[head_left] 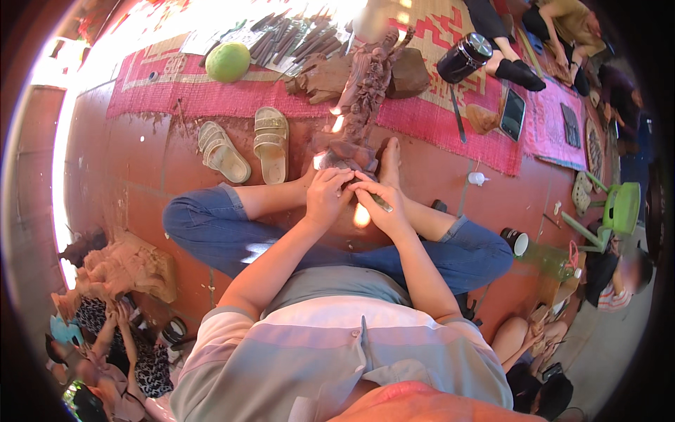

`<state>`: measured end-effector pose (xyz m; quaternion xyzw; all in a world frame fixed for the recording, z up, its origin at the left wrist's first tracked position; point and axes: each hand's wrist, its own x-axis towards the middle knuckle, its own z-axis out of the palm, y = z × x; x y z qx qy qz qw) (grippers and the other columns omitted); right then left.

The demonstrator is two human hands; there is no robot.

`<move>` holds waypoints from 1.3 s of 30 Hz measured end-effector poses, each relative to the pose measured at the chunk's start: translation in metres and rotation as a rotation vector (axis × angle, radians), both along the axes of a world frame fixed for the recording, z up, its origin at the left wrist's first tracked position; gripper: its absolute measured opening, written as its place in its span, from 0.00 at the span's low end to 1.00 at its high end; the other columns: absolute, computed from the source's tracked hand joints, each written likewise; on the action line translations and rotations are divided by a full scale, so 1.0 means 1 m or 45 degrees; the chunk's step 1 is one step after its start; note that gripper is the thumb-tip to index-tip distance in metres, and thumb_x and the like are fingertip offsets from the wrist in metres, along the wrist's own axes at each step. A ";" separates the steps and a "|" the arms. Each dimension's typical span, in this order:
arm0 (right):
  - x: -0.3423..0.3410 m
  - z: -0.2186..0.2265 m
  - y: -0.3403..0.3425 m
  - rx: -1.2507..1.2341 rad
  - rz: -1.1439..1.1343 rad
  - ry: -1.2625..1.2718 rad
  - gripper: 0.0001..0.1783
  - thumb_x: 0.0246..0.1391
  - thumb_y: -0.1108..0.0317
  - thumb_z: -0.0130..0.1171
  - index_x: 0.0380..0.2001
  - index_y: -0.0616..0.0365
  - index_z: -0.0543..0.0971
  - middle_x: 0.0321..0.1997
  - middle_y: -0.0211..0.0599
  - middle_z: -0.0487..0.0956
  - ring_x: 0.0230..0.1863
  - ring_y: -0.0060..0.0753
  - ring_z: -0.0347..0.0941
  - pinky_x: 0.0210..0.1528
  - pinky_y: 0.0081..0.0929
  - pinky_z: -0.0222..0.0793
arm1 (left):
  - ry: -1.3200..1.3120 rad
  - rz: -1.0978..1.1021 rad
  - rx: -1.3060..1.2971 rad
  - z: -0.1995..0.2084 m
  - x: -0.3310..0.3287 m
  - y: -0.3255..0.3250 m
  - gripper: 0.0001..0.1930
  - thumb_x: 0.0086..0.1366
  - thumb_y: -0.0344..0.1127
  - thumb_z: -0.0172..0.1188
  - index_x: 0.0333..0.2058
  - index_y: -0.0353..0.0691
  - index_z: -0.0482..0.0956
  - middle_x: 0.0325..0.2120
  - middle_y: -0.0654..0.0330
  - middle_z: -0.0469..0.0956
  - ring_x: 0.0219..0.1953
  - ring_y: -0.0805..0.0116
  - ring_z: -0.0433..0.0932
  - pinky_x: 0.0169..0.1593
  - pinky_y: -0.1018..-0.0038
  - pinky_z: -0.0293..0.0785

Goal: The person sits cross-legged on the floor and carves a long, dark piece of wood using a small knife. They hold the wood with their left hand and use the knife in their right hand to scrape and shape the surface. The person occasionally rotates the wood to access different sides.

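A carved wooden figure (362, 98), reddish brown and dense with relief, lies tilted away from me with its base between my bare feet. At that base, my left hand (328, 198) is closed, its bent fingers at the front part of a slim carving chisel. Close beside it, my right hand (383, 207) is closed round the same carving chisel (381, 202), whose grey back end sticks out below the palm. The fingers hide the chisel's tip and the spot it meets on the wood.
Many chisels (295, 41) lie on a mat (151, 84), near a green round fruit (227, 62). Sandals (271, 144) stand left. A dark flask (464, 58), phone (512, 114), small white bottle (478, 178) and cup (515, 241) are right. Other people sit around, one beside a large carving (130, 264).
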<state>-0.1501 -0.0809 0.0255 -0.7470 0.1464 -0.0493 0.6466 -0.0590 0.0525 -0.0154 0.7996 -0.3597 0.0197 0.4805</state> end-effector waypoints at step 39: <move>-0.070 -0.023 -0.025 0.937 -0.521 0.075 0.11 0.67 0.63 0.48 0.37 0.61 0.71 0.39 0.41 0.77 0.40 0.40 0.81 0.41 0.31 0.81 | -0.097 -0.078 1.091 -0.013 -0.004 0.046 0.48 0.54 0.32 0.63 0.70 0.57 0.46 0.69 0.40 0.42 0.69 0.31 0.45 0.66 0.43 0.51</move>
